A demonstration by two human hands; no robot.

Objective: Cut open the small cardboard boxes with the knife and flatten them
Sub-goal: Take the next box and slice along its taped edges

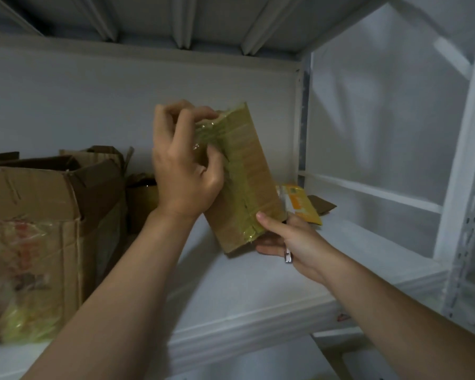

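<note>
I hold a small taped cardboard box (247, 171) tilted above the white shelf (258, 292). My left hand (181, 165) grips its upper left part, fingers curled on the yellowish tape at the top. My right hand (288, 239) supports the box's lower corner, thumb pressed on the taped edge. The same hand holds the knife (288, 255); only its metal end shows below the palm, the blade is hidden.
A large open cardboard box (39, 229) with torn tape stands at the left, with more brown boxes (140, 198) behind it. A yellow packet (302, 204) and a flat piece of cardboard (322, 205) lie at the shelf's back right. White rack posts (464, 215) rise at the right.
</note>
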